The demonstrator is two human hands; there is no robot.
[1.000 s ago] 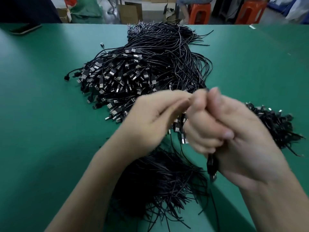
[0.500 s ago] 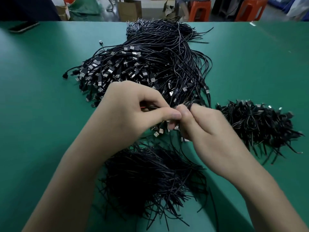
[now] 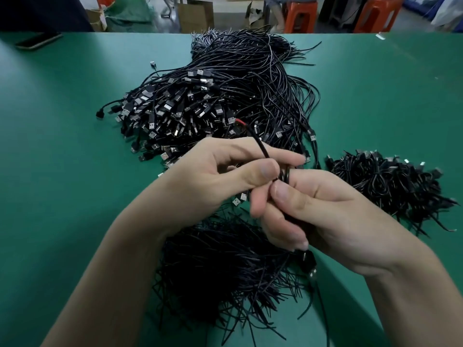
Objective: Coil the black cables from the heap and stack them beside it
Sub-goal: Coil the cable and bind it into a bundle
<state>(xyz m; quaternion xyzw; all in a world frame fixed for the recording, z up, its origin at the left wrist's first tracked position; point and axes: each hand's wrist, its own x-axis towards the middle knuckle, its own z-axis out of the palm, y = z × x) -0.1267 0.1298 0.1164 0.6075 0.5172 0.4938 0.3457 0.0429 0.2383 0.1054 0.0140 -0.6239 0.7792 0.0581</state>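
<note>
Head view: we judge it mid-coil. Left hand [image 3: 220, 176] pinches the thin black rubber cable [image 3: 261, 144], right hand [image 3: 325, 214] curls round its loops, over the green tabletop's [image 3: 75, 196] near edge. Next: wind in the tail, then drop it on the stack of coiled black cables [image 3: 390, 181] toward the right edge.

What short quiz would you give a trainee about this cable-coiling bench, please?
1. Which colour shows at the free tip of the cable that the left hand and the right hand pinch?
2. Where does the coiled stack lie from the big heap? A: to its left. B: to its right. C: on top of it.
3. True or false: the right hand is empty.
Key: 1 red; 2 B; 3 false.
</note>
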